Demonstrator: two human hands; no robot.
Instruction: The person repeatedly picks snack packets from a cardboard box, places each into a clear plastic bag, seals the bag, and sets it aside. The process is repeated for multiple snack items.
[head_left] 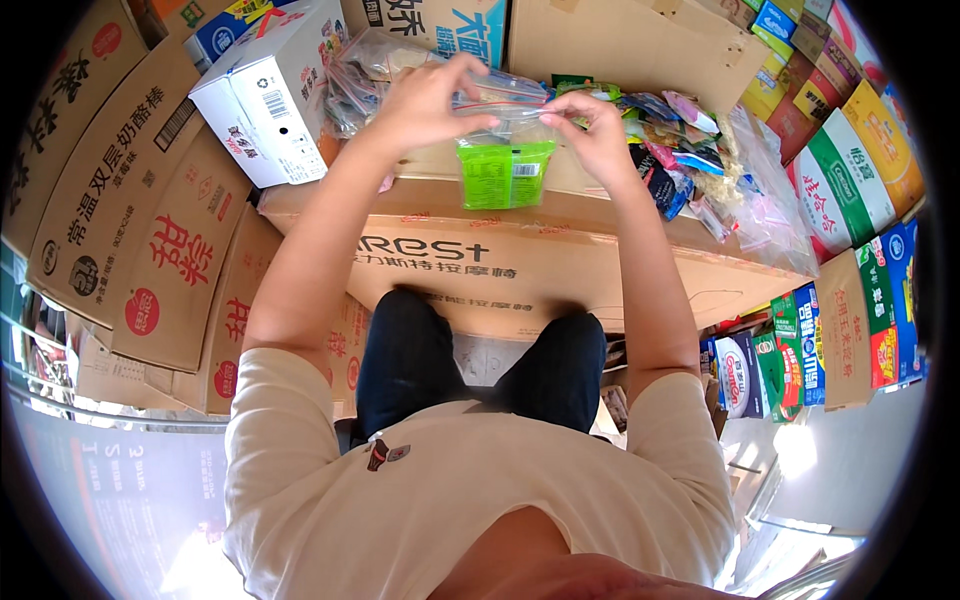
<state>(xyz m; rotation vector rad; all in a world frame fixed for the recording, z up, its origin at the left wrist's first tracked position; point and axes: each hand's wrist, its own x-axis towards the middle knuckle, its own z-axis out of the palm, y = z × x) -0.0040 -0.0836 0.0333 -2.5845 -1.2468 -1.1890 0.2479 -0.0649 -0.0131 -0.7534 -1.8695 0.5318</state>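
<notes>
A clear zip-top bag (508, 112) hangs upright over the large carton, with a bright green packet (503, 178) low inside it. My right hand (590, 130) pinches the bag's upper right corner between thumb and fingertips. At the upper left of the bag is my left hand (425, 103), its thumb stretched along the top strip and its index finger raised well apart from it. Behind the left hand lie more clear plastic bags (365, 75). To the right of my right hand is a heap of small colourful packets (685, 130).
The large brown carton (560, 240) stands across my knees' front as a work surface. A white box (265, 105) sits on its left end. Tall brown cartons (130, 220) are stacked at left; colourful cartons (850, 180) rise at right. An upright cardboard panel (630, 50) is behind the packets.
</notes>
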